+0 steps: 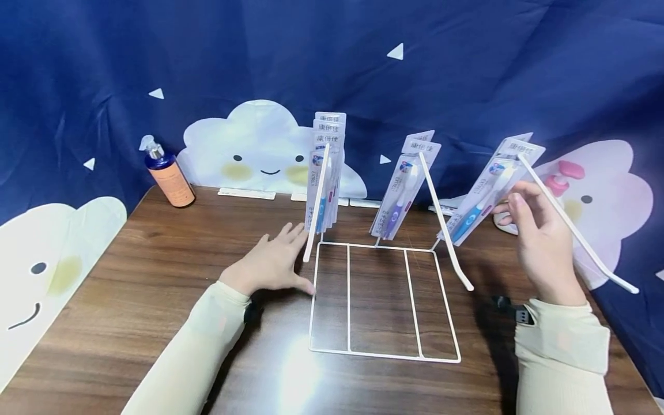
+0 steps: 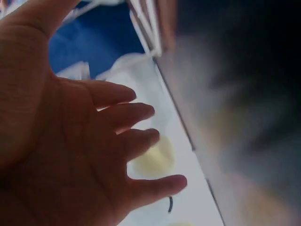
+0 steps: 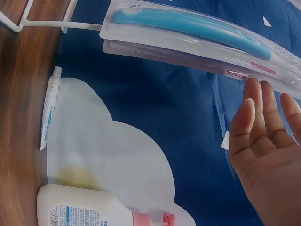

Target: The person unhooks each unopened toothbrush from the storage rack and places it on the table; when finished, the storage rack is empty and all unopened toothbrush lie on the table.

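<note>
Resting palm-down on the table [image 1: 155,276], left hand [image 1: 272,262] with fingers straight and spread, gripping nothing, fingertips just beside the left prong of the white wire rack [image 1: 384,300]. Raised beside the right prong, right hand [image 1: 539,242] with fingers extended and relaxed, fingertips touching the packaged toothbrushes [image 1: 487,193] hanging there; nothing gripped. Further packs hung on the middle prong [image 1: 404,187] and the left prong [image 1: 324,176]. Standing at the table's back left corner, an orange pump bottle [image 1: 168,176].
</note>
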